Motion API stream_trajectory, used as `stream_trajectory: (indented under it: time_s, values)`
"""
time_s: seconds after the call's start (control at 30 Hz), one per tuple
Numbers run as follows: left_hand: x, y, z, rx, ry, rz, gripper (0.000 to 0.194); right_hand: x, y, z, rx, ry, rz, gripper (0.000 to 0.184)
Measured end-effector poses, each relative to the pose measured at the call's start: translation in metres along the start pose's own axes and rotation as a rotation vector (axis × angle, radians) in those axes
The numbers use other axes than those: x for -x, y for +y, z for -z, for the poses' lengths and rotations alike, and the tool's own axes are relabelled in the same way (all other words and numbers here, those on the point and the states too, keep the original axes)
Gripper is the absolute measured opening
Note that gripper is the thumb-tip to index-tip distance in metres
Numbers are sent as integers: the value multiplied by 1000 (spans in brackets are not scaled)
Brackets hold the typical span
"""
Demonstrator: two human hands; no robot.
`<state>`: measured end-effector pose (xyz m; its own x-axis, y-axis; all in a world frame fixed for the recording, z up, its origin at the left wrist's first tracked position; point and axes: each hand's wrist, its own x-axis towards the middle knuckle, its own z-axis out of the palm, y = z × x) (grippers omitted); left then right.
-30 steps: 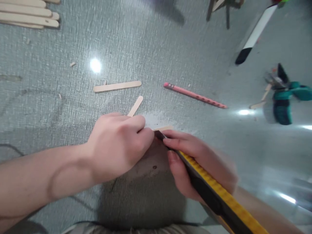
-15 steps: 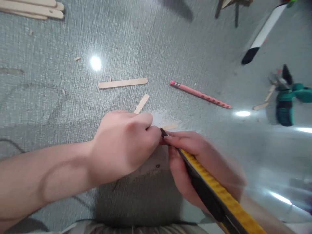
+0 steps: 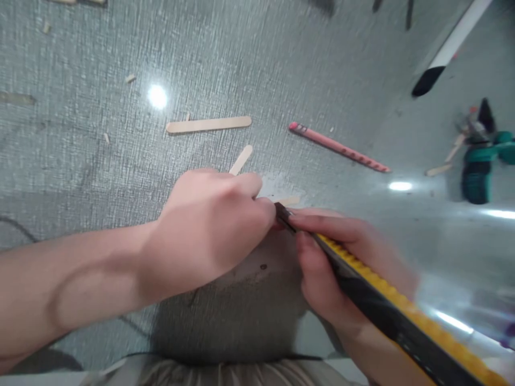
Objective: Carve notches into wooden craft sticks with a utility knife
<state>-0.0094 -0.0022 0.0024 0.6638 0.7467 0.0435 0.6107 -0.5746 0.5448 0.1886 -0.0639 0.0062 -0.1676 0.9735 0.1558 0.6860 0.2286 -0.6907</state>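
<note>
My left hand (image 3: 219,220) is closed and presses down on the table, seen from its back. A craft stick (image 3: 242,159) pokes out above its knuckles, apparently held beneath the curled fingers. From the right, my right hand (image 3: 362,238) grips a yellow and black utility knife (image 3: 374,284). The knife's dark tip meets the left fingertips, and the cutting edge is hidden there. Just beyond the tip lies a pale piece of stick (image 3: 290,201), partly covered by the hands. A whitish worn patch (image 3: 277,185) shows on the surface under them.
A loose craft stick (image 3: 208,125) and a pink pencil (image 3: 340,147) lie ahead of my hands. At right are a black-tipped white marker (image 3: 450,48), green-handled pliers (image 3: 478,174) and a bent stick piece (image 3: 438,170). Small wood scraps (image 3: 130,79) dot the grey textured table (image 3: 100,177).
Both hands and the knife sit slightly farther right in view. The right hand has drawn back a little along with the knife. The objects on the table appear higher as the view shifts.
</note>
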Motion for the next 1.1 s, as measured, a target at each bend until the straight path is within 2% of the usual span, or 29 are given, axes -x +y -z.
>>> stream_trajectory:
  time_s: [0.13, 0.3, 0.6, 0.83, 1.1]
  values:
    - [1, 0, 1, 2, -3, -14, 27, 6, 3, -2, -8, 18, -27, 27]
    - [1, -1, 0, -30, 20, -24, 28, 3, 1, -2, -35, 7, 13, 37]
    - [2, 0, -1, -42, 19, -21, 27, 0, -1, -2, -11, 1, 48, 35]
    - [0, 1, 1, -33, -6, -15, 25, 1, -9, -1, 36, -30, 1, 39]
    - [-1, 0, 0, -31, 1, -2, 26, 3, -3, -3, -16, 20, 42, 37]
